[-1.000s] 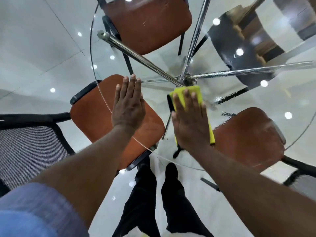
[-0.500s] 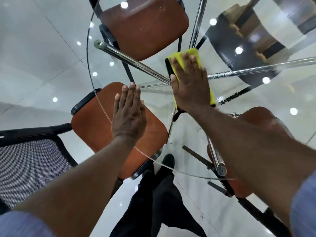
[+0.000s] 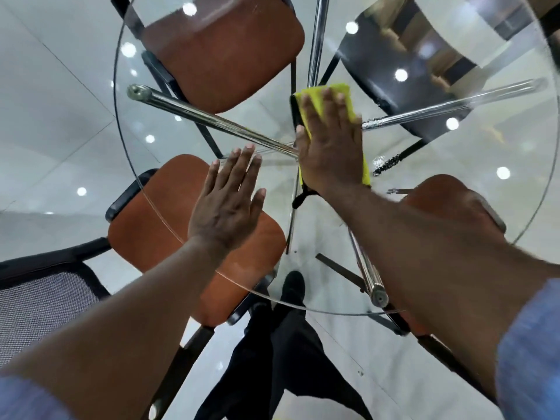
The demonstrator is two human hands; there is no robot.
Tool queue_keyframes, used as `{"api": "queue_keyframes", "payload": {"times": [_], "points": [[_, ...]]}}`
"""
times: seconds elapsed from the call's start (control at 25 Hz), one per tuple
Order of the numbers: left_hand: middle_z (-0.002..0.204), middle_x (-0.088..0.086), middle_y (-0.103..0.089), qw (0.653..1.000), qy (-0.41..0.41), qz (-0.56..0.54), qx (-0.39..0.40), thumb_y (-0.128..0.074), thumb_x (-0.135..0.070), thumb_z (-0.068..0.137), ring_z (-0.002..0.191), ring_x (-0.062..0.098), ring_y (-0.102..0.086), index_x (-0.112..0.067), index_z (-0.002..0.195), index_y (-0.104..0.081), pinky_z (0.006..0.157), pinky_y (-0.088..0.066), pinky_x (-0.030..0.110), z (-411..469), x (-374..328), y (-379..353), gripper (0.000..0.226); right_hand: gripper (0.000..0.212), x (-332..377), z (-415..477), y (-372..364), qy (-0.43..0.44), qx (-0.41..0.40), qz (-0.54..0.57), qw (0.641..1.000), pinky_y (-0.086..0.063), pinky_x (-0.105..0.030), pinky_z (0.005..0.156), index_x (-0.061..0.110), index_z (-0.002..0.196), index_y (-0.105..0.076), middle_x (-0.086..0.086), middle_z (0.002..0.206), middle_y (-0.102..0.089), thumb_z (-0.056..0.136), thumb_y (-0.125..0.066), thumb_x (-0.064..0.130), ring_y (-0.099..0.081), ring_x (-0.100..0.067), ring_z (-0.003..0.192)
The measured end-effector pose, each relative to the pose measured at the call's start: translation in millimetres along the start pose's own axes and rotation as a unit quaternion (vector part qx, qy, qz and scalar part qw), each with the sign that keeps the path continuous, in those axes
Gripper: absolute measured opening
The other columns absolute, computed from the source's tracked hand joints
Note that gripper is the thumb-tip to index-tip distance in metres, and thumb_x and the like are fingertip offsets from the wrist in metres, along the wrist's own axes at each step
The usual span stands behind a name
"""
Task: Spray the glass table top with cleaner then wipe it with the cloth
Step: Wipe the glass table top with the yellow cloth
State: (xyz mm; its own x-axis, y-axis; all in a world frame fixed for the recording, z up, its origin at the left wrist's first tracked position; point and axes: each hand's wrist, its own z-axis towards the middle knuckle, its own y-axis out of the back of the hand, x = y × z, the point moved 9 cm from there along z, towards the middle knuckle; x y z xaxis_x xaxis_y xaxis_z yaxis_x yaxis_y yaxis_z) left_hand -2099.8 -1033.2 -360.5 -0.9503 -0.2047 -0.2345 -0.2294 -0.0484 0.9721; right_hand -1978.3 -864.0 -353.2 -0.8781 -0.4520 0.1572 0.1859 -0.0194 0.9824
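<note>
The round glass table top (image 3: 318, 301) fills the view, its near rim curving just in front of me. A yellow cloth (image 3: 339, 92) lies flat on the glass near the centre. My right hand (image 3: 331, 147) presses down on it with straight fingers, covering most of it. My left hand (image 3: 228, 204) rests flat on the glass near the left rim, fingers straight and spread, holding nothing. No spray bottle is in view.
Chrome table legs (image 3: 212, 119) radiate under the glass from the centre. Three orange chairs (image 3: 224, 47) and a black chair (image 3: 403, 95) stand below the top. A black mesh chair (image 3: 39, 301) stands at my left. My legs and shoes (image 3: 291, 286) are by the near rim.
My right hand slid the cloth away from me, from near the front toward the table's centre, over the last second. My left hand stayed pressed in about the same spot.
</note>
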Motion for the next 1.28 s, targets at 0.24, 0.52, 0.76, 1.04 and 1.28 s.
{"api": "queue_keyframes", "payload": {"times": [0.24, 0.52, 0.76, 1.04, 1.28], "points": [[0.174, 0.005, -0.01, 0.999, 0.003, -0.009, 0.051, -0.027, -0.042, 0.111, 0.161, 0.02, -0.004, -0.014, 0.166, -0.017, 0.13, -0.01, 0.048, 4.6, -2.8, -8.2, 0.063, 0.065, 27.9, -80.5, 3.2, 0.128, 0.068, -0.01, 0.989, -0.017, -0.055, 0.132, 0.033, 0.171, -0.026, -0.005, 0.18, -0.016, 0.109, -0.041, 0.046, -0.015, -0.029, 0.167], [0.175, 0.001, 0.001, 0.998, 0.01, -0.003, 0.069, -0.024, -0.044, 0.112, 0.161, 0.016, 0.006, -0.019, 0.167, -0.008, 0.131, -0.003, 0.045, 5.3, 2.0, -17.5, 0.062, 0.063, -42.9, 19.3, 3.6, -0.042, 0.021, 0.004, 0.999, -0.02, -0.058, 0.131, 0.034, 0.171, -0.024, -0.008, 0.18, -0.018, 0.111, -0.032, 0.05, -0.015, -0.032, 0.166], [0.175, 0.002, -0.002, 0.997, 0.017, -0.011, 0.069, -0.026, -0.043, 0.111, 0.161, 0.017, 0.004, -0.019, 0.167, -0.009, 0.131, -0.004, 0.046, 6.6, 1.0, -11.3, 0.063, 0.066, -13.2, -81.3, 9.1, 0.012, 0.067, -0.028, 0.997, -0.015, -0.055, 0.132, 0.033, 0.172, -0.02, -0.006, 0.181, -0.011, 0.109, -0.036, 0.049, -0.012, -0.03, 0.167], [0.174, 0.002, -0.003, 0.998, 0.013, -0.018, 0.067, -0.022, -0.045, 0.112, 0.161, 0.017, 0.003, -0.019, 0.166, -0.01, 0.131, -0.004, 0.046, 10.2, 3.4, -16.0, 0.062, 0.064, -35.6, 37.4, 1.7, -0.024, 0.061, -0.007, 0.998, -0.011, -0.058, 0.133, 0.034, 0.173, -0.012, -0.004, 0.182, -0.005, 0.112, -0.025, 0.049, -0.003, -0.029, 0.168], [0.175, 0.003, -0.006, 0.998, 0.012, -0.021, 0.063, -0.028, -0.042, 0.112, 0.161, 0.019, 0.001, -0.017, 0.166, -0.013, 0.131, -0.004, 0.046, 7.6, 3.7, -12.3, 0.062, 0.063, -30.6, -117.9, 18.4, 0.023, 0.079, -0.036, 0.996, -0.017, -0.056, 0.132, 0.032, 0.172, -0.019, -0.005, 0.181, -0.009, 0.112, -0.031, 0.047, -0.008, -0.028, 0.168]]}}
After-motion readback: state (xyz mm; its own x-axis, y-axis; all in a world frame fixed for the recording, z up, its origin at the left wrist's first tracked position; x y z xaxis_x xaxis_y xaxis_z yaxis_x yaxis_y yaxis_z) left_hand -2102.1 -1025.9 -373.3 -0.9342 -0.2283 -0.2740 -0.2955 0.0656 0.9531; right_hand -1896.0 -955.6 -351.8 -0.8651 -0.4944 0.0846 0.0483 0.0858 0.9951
